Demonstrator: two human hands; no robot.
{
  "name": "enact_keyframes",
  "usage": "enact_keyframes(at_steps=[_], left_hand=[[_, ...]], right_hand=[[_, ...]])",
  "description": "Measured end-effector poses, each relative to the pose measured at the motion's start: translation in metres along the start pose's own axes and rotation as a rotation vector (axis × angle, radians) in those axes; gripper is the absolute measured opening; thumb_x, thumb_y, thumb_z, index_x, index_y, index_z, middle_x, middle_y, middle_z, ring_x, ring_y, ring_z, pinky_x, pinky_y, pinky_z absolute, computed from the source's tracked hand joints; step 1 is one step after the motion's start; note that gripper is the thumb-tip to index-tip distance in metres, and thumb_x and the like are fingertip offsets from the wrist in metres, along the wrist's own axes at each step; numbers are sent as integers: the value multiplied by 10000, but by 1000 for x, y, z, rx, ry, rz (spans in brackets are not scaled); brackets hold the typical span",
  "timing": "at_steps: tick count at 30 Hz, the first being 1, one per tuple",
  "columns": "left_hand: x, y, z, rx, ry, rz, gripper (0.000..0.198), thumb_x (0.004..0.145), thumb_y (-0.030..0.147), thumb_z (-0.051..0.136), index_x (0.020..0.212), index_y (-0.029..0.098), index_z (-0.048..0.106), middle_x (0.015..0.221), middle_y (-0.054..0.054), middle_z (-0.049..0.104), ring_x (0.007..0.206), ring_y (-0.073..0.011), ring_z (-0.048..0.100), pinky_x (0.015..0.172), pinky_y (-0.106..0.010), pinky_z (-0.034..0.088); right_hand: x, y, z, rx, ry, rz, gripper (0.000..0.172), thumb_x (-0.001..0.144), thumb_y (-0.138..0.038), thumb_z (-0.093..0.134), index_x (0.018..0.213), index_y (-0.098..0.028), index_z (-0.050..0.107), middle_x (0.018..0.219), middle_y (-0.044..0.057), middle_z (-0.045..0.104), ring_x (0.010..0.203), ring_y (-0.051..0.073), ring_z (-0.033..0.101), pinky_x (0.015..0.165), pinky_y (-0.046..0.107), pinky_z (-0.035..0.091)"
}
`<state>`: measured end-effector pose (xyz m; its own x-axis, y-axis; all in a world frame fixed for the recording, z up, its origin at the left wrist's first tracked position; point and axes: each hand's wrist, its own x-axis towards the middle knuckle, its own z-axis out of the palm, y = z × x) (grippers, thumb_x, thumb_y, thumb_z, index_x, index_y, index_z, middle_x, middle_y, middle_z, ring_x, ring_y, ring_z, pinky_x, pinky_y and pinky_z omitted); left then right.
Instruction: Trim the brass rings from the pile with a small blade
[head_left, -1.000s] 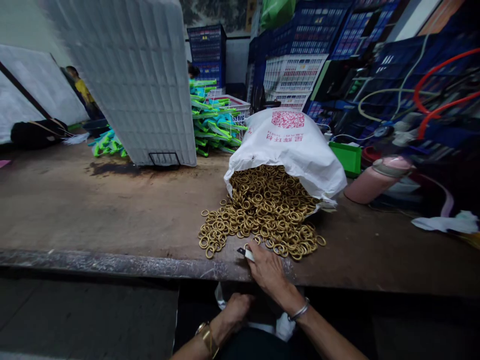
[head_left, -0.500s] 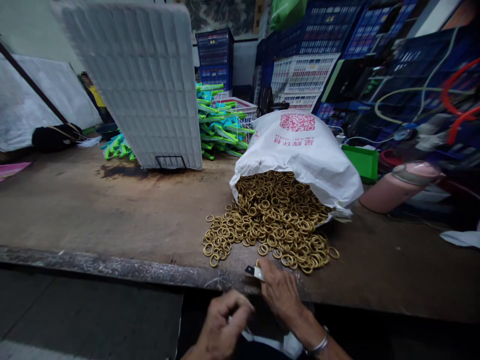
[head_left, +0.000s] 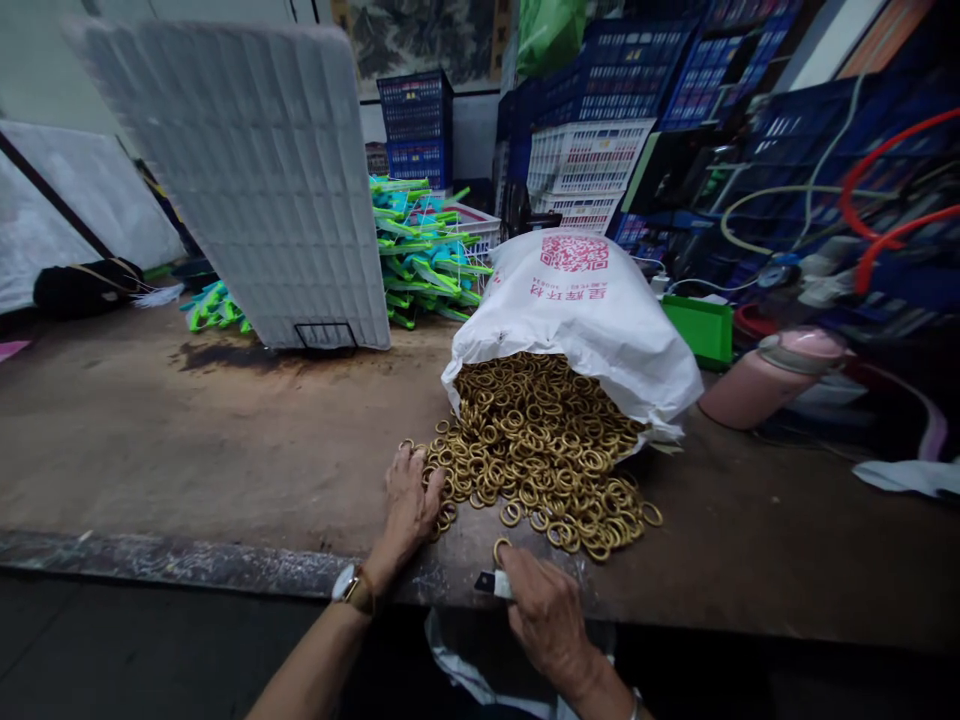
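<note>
While the right hand (head_left: 551, 612) is closed on what looks like a blade (head_left: 495, 584), ring (head_left: 496, 549) at fingertips, I see the left hand (head_left: 409, 503) half-open on the ring pile (head_left: 540, 480) at the sack (head_left: 577, 310) mouth, nothing clearly gripped. Crossing hands risks a nick; hard sweeping, rings off the table (head_left: 187, 430).

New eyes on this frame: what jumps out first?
Probably the heap of gold-coloured rings spilling from the white sack onto the brown table, right of centre. At the table's near edge, the right hand holds a small black-tipped white tool; the left hand is at the heap's left edge. Further back, left, stands a tall pale ribbed panel.
</note>
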<state>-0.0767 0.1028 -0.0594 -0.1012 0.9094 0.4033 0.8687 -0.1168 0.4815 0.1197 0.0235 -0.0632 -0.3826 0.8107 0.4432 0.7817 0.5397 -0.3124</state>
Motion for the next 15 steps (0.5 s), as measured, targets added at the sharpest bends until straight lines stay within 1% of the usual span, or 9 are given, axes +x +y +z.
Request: enact_keyframes(at_steps=[3,7,12,15], left_hand=[[7,17,10,14,-8,5,307,823,311,432,1090,169,485,1189,-152,472,1154,-273,404,918,-494,354],[10,35,23,16,-14,-26,332,820,306,432,1098,135,492,1212,-177,451,1175,-283,373,952,-499,316],[10,54,39,-23,-17,-49,421,821,310,423,1187,102,430,1254,-204,426,1206,-292,342,965,-501,291],[7,64,43,-40,-36,-43,462,821,318,424,1227,100,396,1274,-205,409,1219,-296,325,975,-504,273]], right_hand=[[0,0,0,13,17,-18,428,524,23,357,869,-173,517,677,22,552,610,158,458,584,266,259],[0,-2,0,31,39,-29,399,531,22,362,847,-171,511,661,16,531,591,154,430,571,271,235],[2,-2,1,21,90,-46,338,506,-1,378,768,-181,493,627,8,515,569,153,404,555,278,214],[3,-3,1,2,95,-47,324,489,-6,380,741,-188,474,623,3,515,570,153,408,558,277,219]])
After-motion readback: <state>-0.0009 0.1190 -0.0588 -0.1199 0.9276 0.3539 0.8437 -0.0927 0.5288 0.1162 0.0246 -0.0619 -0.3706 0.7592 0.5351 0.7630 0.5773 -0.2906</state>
